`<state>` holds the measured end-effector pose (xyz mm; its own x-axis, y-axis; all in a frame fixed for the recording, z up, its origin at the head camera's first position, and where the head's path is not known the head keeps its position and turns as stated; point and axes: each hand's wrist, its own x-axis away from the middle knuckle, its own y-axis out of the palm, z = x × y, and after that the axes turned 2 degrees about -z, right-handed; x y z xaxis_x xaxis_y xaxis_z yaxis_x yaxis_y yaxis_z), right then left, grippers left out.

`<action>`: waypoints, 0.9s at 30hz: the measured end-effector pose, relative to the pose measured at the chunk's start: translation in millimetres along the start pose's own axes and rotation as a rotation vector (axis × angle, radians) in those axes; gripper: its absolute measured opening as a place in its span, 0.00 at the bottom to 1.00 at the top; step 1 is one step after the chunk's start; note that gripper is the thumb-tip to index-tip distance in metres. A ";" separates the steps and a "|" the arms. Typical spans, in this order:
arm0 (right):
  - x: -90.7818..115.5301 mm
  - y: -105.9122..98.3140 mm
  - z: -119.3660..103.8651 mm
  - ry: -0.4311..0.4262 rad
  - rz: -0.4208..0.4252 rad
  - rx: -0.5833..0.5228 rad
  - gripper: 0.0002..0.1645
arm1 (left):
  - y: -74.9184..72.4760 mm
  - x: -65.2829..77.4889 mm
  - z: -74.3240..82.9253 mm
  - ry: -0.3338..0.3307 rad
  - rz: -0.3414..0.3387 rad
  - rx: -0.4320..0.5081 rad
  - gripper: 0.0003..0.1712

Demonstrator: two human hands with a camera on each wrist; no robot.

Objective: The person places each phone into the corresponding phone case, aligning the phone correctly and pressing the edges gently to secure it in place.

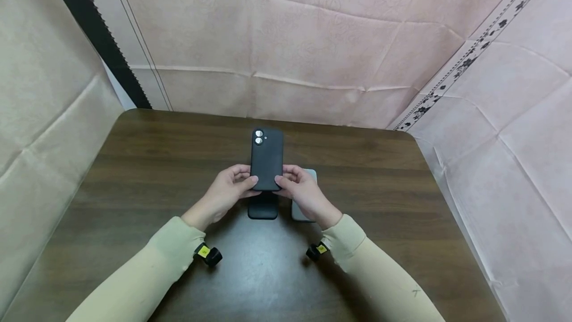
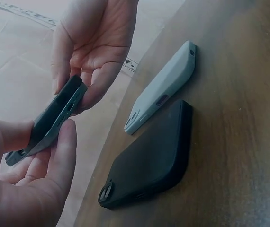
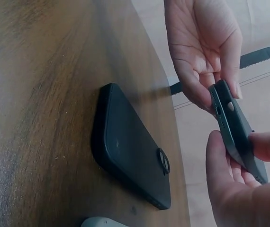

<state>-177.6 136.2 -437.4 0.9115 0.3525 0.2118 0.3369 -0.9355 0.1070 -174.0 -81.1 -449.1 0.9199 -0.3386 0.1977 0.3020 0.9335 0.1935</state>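
Observation:
Both hands hold up a phone and a black phone case point(image 1: 267, 158) over the table, camera end away from the person. My left hand point(image 1: 228, 188) grips the left edge near the bottom, thumb on the case back; my right hand point(image 1: 306, 193) does the same on the right. In the right wrist view, the phone's bottom edge point(image 3: 224, 123), with its port and speaker holes, shows beside the black case point(image 3: 243, 137), a gap between them. Below lies a second phone in a black case point(image 2: 147, 151), its back up. A light-coloured phone point(image 2: 166, 82) lies beside it, partly hidden by the right hand in the head view.
The dark wooden table point(image 1: 187, 138) has rounded far corners. Pale patterned cloth point(image 1: 313, 48) hangs behind it and along both sides. Each sleeve cuff has a small black wrist camera, one on the left point(image 1: 209, 254) and one on the right point(image 1: 316, 251).

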 end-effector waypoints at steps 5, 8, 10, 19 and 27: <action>-2.0 1.1 3.1 0.002 -0.019 -0.008 0.21 | 0.4 0.2 0.8 -0.003 0.029 0.002 0.22; -2.5 2.4 3.4 -0.003 -0.019 -0.012 0.21 | 0.1 0.1 0.9 -0.009 0.042 0.004 0.21; -2.8 3.1 3.7 -0.007 -0.016 -0.018 0.21 | -0.3 -0.1 1.0 -0.010 0.042 0.005 0.22; -1.2 8.0 1.3 -0.010 0.015 -0.003 0.22 | -2.2 -2.2 -2.7 -0.027 0.052 0.032 0.23; -2.7 9.3 1.5 -0.010 0.052 0.009 0.21 | 0.2 -1.8 -1.2 0.022 0.096 0.014 0.22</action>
<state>-176.6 126.5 -438.5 0.9302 0.3031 0.2070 0.2911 -0.9527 0.0870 -175.3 -80.2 -450.6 0.9498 -0.2449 0.1945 0.2089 0.9597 0.1882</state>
